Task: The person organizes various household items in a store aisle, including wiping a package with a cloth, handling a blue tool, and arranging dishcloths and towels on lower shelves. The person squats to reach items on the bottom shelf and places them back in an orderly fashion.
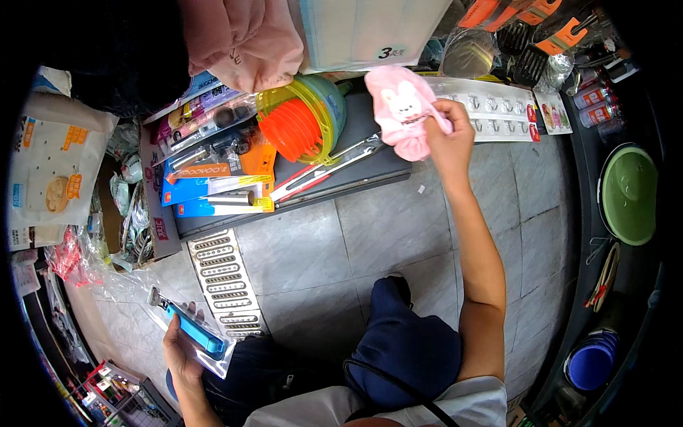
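My left hand (181, 347) holds a clear plastic packet with a blue-handled peeler (195, 328) inside, its metal head pointing up and left. My right hand (451, 133) is stretched forward, pinching a pink cloth item (400, 109) with a white rabbit on it and a gathered end. The cloth is held up over the dark shelf (363, 120). Just below and left of it lie long tongs (328, 169) with red and white handles, in clear wrapping. A hook strip on white card (496, 101) lies behind my right hand.
Orange funnels or bowls (291, 131) sit in a yellow strainer (323, 96) on the shelf, beside carded utensils (224, 203). A cardboard box (160, 224) of wrapped cutlery stands left. Carded spatulas (533, 61) hang at upper right. A green basin (629, 195) and blue cups (592, 363) line the right side.
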The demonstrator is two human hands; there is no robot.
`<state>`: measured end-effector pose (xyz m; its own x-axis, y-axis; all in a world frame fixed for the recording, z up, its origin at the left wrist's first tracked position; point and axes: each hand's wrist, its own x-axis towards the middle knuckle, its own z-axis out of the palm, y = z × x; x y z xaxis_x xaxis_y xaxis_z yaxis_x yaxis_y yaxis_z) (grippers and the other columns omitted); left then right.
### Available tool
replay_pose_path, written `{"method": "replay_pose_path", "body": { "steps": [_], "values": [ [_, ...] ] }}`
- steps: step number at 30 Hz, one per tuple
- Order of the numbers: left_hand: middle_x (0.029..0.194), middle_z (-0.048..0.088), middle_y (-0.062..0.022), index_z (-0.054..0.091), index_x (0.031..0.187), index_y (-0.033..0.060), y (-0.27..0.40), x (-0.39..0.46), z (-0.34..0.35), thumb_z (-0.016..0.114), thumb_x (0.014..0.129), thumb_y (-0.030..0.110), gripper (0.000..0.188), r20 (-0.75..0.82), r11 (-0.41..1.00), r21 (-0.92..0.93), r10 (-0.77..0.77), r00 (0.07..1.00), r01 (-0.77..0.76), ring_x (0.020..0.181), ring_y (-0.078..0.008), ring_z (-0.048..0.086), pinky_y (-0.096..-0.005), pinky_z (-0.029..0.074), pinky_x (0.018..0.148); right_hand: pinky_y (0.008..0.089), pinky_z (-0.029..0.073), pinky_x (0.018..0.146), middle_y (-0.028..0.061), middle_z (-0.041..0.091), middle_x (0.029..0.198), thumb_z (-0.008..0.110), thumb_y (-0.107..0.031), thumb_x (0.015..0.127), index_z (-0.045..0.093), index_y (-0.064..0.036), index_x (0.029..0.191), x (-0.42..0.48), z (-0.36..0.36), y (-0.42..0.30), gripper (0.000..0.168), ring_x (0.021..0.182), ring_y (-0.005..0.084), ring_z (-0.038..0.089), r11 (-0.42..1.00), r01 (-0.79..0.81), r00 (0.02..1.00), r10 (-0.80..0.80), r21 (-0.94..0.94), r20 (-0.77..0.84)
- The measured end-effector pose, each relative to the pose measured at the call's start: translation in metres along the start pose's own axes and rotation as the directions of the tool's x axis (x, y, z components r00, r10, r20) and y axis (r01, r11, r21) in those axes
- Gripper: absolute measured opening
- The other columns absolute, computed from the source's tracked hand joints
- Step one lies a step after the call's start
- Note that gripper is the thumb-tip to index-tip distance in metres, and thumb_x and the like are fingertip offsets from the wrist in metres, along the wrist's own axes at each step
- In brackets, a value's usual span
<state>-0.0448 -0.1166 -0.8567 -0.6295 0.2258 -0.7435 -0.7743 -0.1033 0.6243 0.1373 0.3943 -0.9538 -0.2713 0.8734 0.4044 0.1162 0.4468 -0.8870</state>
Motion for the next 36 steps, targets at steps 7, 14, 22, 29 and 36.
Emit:
{"method": "replay_pose_path", "body": {
  "steps": [7,14,22,29,36],
  "values": [
    [0.116,0.060,-0.0119,0.052,0.117,0.0016,-0.001,-0.006,0.006,0.059,0.090,0.025,0.037,-0.038,1.000,-0.007,0.012,0.999,-0.012,0.100,-0.0249,0.058,-0.0370,0.049,0.087,0.0359,0.045,0.085,0.0122,0.058,0.099,0.061,0.003,0.071,0.060,0.000,0.089,0.002,0.040,-0.013,0.019,0.097,0.0311,0.058,0.969,0.204,0.977,-0.193,-0.137,0.093],
    [0.116,0.060,-0.0116,0.051,0.120,0.0006,0.002,-0.010,0.008,0.058,0.090,0.025,0.039,-0.005,1.000,-0.014,0.012,1.000,-0.012,0.102,-0.0254,0.058,-0.0373,0.049,0.087,0.0406,0.042,0.092,0.0200,0.054,0.116,0.074,-0.027,0.072,0.055,0.001,0.113,-0.012,0.056,0.024,0.053,0.108,0.0359,0.052,0.925,0.237,0.928,-0.124,-0.298,0.352],
    [0.115,0.061,-0.0099,0.058,0.112,0.0051,0.001,-0.011,0.008,0.060,0.089,0.026,0.031,-0.017,1.000,-0.007,0.002,1.000,-0.002,0.105,-0.0264,0.056,-0.0420,0.045,0.093,0.0431,0.038,0.094,0.0180,0.057,0.115,0.087,-0.033,0.053,0.043,-0.002,0.130,-0.026,0.019,-0.001,0.094,0.108,0.0347,0.052,0.817,0.403,0.798,-0.094,-0.412,0.595],
    [0.113,0.060,-0.0108,0.056,0.115,0.0025,0.002,-0.012,0.008,0.062,0.087,0.026,0.037,-0.027,1.000,-0.023,0.013,1.000,-0.013,0.105,-0.0273,0.056,-0.0422,0.044,0.094,0.0419,0.040,0.085,0.0131,0.059,0.095,0.086,-0.031,0.055,0.052,-0.003,0.118,-0.038,0.024,0.005,0.077,0.093,0.0309,0.056,0.776,0.375,0.866,-0.097,-0.508,0.491],
    [0.117,0.060,-0.0113,0.054,0.118,0.0050,0.002,-0.018,0.004,0.056,0.091,0.026,0.035,0.101,0.998,-0.066,0.030,0.994,-0.023,0.103,-0.0256,0.057,-0.0378,0.045,0.091,0.0450,0.037,0.094,0.0178,0.050,0.117,0.084,-0.031,0.056,0.047,-0.001,0.123,-0.044,0.020,-0.025,0.082,0.110,0.0357,0.048,0.785,0.388,0.896,-0.198,-0.484,0.397]
  ]
}}
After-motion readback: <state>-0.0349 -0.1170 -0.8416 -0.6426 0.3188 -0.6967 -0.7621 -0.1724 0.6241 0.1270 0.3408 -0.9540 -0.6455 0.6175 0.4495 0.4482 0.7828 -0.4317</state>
